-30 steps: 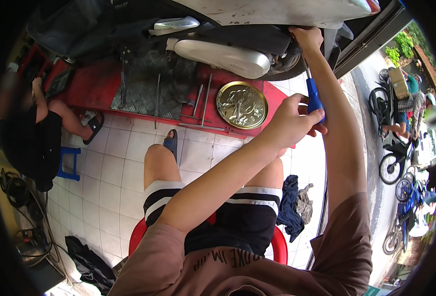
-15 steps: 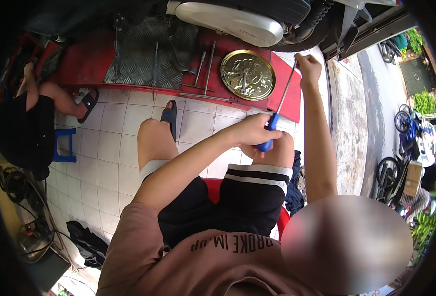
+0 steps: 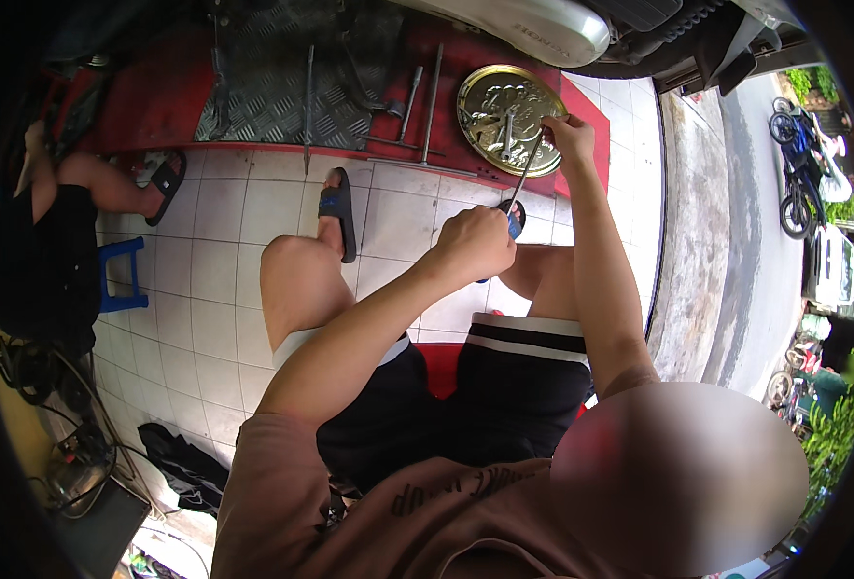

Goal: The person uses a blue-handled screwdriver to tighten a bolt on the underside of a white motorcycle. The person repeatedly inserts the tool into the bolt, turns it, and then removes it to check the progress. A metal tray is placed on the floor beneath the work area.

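Since the earlier frame, the right grip has been brought from beyond the tray to its right rim, as seen from above, and the screwdriver has been carried along with it; the handle, plainly visible then, is now mostly covered by the left grip. The screwdriver is apparently held at both ends so that its long shaft is steadied: the left grip is wrapped round the handle, while the right grip has its fingertips gathered close at the tip — whether the tip itself or some small piece is pinched there cannot be told. The tray seems to be set near the edge of the red tabletop so that it can be reached from the seat, and the wrench is presumably laid in it to be kept from straying. The T-bar is rested flat to the tray's left, probably to be at hand. The shaft is slanted from the left grip up and rightward to the right grip — its upper part seen against the tray, though any gap between them cannot be judged.
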{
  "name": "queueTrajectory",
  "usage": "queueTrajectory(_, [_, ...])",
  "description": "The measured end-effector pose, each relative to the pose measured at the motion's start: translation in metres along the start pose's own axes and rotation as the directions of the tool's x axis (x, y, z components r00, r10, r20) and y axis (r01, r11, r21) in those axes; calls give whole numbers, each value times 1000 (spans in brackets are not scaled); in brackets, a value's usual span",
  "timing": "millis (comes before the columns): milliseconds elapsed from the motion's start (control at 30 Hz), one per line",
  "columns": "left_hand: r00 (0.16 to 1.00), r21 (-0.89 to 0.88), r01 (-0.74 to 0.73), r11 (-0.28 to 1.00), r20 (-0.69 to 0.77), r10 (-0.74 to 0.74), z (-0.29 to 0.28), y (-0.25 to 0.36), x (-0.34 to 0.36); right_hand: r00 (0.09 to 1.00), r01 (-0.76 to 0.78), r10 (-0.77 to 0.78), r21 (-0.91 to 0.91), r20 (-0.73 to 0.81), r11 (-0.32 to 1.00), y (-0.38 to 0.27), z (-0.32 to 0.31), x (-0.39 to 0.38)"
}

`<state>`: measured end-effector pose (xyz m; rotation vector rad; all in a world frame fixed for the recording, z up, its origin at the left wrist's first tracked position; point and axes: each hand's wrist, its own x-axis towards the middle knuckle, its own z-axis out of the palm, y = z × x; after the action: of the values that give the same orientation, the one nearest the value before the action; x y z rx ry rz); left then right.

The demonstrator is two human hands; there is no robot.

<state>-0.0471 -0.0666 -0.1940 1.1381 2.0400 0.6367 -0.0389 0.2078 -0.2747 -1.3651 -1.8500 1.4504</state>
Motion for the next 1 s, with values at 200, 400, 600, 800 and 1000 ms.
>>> queueTrajectory(200, [997,27,-8,1000,-81,10,-2,-5,7,996,75,-70,-125,48,989,-1,0,7])
queueTrajectory(400, [985,39,-36,999,-169,42,2,-14,10,989,19,-37,131,140,991,-3,1,5])
queueTrajectory(600, [978,48,-71,996,-193,79,3,-13,7,972,-28,-49,324,228,946,12,-11,16])
queueTrajectory(800, [980,105,150,983,113,-162,-45,-14,-3,936,126,-40,-228,351,965,54,11,31])
queueTrajectory(1000, [966,122,257,959,7,-260,-59,-37,-17,842,400,-116,-467,527,789,18,31,-12])
